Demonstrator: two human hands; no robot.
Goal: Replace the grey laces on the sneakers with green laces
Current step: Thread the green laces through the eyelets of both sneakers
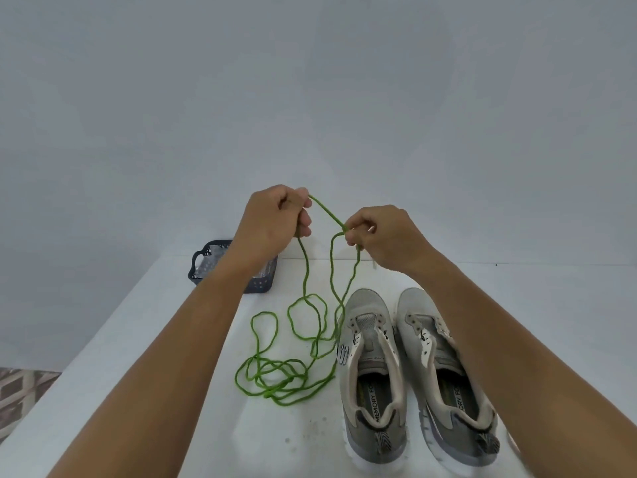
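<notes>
**Ana:** Head view first, nearest things. What sits lowest in the frame?

**Ben:** Two grey sneakers side by side on the white bench (144, 391), heels toward the bottom edge, toes pointing up the frame. The left sneaker (374, 374) and the right sneaker (444, 370) almost touch; neither shows any lace in its eyelets. The right forearm crosses over part of the right one.

**Ana:** And the green laces?

**Ben:** The green laces (275, 377) lie in a loose tangle of loops on the bench just left of the left sneaker, around centre frame. Strands rise from the tangle up to both hands.

**Ana:** How is each grip?

**Ben:** The left hand (272, 224) is raised above the bench, fingers curled, pinching a strand between thumb and fingertips. The right hand (382, 238), slightly lower and to the right, likewise has its fingers curled around the lace, pinching it at what looks like a knot or crossing. A short taut stretch runs between the two hands.

**Ana:** Anything farther back?

**Ben:** A dark perforated basket (201, 267) at the bench's far left edge, partly hidden by the left wrist, with a plain pale wall (310, 81) behind.
</notes>
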